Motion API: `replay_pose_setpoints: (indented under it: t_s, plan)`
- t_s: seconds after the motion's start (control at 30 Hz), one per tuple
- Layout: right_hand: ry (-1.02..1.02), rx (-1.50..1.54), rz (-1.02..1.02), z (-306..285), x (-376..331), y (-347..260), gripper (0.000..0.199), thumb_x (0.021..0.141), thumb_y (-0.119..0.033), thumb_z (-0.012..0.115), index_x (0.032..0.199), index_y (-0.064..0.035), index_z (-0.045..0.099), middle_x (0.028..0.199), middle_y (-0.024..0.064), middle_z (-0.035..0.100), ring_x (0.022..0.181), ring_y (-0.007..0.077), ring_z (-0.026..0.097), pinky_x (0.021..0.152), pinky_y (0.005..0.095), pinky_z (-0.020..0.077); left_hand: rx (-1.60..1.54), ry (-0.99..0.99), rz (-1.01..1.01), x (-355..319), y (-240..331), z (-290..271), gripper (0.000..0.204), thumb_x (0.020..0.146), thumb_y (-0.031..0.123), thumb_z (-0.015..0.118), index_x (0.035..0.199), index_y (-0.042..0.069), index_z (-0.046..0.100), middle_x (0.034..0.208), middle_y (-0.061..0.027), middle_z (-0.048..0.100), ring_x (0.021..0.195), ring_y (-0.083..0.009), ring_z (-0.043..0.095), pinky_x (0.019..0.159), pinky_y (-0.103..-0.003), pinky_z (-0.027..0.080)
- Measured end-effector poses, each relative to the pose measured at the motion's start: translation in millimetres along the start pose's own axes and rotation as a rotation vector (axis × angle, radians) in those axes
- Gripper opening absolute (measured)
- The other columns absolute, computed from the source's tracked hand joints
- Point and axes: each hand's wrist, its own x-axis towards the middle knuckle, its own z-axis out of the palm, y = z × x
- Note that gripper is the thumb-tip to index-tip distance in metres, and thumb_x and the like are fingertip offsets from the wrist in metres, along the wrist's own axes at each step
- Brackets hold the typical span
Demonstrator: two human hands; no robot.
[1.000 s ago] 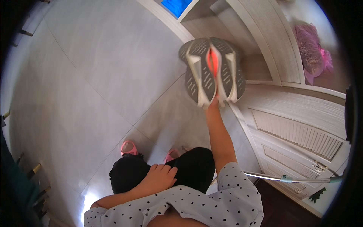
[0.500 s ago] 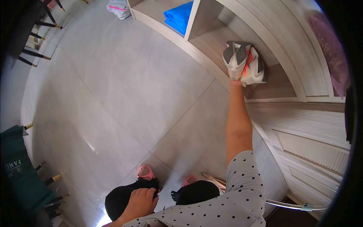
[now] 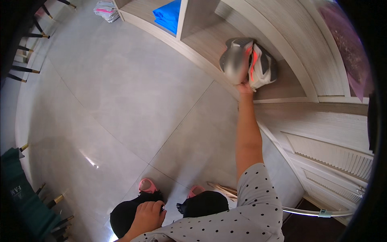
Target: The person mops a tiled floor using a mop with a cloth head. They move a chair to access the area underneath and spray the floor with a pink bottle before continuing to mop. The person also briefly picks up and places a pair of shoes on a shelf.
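My right arm reaches out to a low open cabinet compartment. Its hand [image 3: 244, 87] is closed on the near end of a white and grey sneaker [image 3: 235, 60], whose surface is smeared; most of the fingers are hidden under it. Close against its right side leans the other sneaker [image 3: 262, 70], white and dark grey with bright orange trim, inside the compartment. On my bent left knee, in black trousers, rests my left hand [image 3: 147, 215], fingers draped over it and holding nothing.
A blue folded item [image 3: 168, 16] lies in the neighbouring compartment [image 3: 139, 9]. Beside the cabinet sits a plastic-wrapped bundle [image 3: 106, 11]. Louvred doors [image 3: 330, 151] stand at the right. Chair legs [image 3: 30, 35] and a dark green cloth item [image 3: 26, 193] line the left.
The sneaker in my right hand has turned and shifted slightly to the left relative to the other one. My view has moved a little to the right; my left hand stays on the knee.
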Motion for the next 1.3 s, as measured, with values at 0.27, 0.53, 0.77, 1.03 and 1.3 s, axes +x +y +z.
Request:
replay_pose_setpoints:
  t_s: [0.27,0.53,0.77,1.03,1.3]
  plan:
    - [-0.128,0.112,-0.010,5,-11,8,0.039,0.079,-0.029,0.055,0.110,-0.0068,0.052,0.111,0.0066,0.054,0.105,0.0225,0.048,0.095,0.0405,0.0350,-0.479,-0.306,0.060,169,-19,-34,0.031,0.083,0.026,0.052,0.105,0.004,0.052,0.088,-0.0037,0.058,0.076,-0.0099,0.054,0.066,-0.025,0.044]
    - [-0.265,0.090,-0.072,24,-21,15,0.039,0.079,-0.030,0.054,0.111,-0.0077,0.052,0.112,0.0068,0.053,0.106,0.0226,0.047,0.095,0.0405,0.0353,-1.135,0.280,0.232,412,117,-9,0.071,0.069,0.015,0.069,0.124,0.000,0.027,0.123,-0.0130,0.039,0.099,-0.0193,0.049,0.082,-0.030,0.042]
    - [0.093,0.090,0.037,0,-56,16,0.025,0.079,-0.024,0.055,0.097,-0.0066,0.054,0.100,0.0090,0.057,0.083,0.0191,0.057,0.076,0.0366,0.0470,-1.290,0.388,0.429,448,132,-4,0.061,0.065,0.006,0.069,0.115,0.001,0.034,0.108,-0.0111,0.050,0.097,-0.0199,0.051,0.081,-0.030,0.044]
    - [0.265,-0.922,-0.256,11,-130,12,0.018,0.080,-0.017,0.055,0.091,-0.0031,0.050,0.085,0.0058,0.055,0.076,0.0178,0.057,0.066,0.0283,0.0455,-0.968,0.426,0.338,465,123,-13,0.073,0.061,0.012,0.072,0.118,0.000,0.029,0.111,-0.0124,0.048,0.098,-0.0196,0.050,0.079,-0.030,0.043]
    - [0.327,-0.652,-0.130,13,-120,-4,0.033,0.080,-0.010,0.052,0.108,-0.0010,0.038,0.091,0.0082,0.054,0.078,0.0185,0.058,0.062,0.0254,0.0459,-0.868,0.406,0.262,501,132,-18,0.057,0.062,0.015,0.073,0.110,0.005,0.043,0.104,-0.0075,0.052,0.085,-0.0155,0.053,0.065,-0.030,0.045]
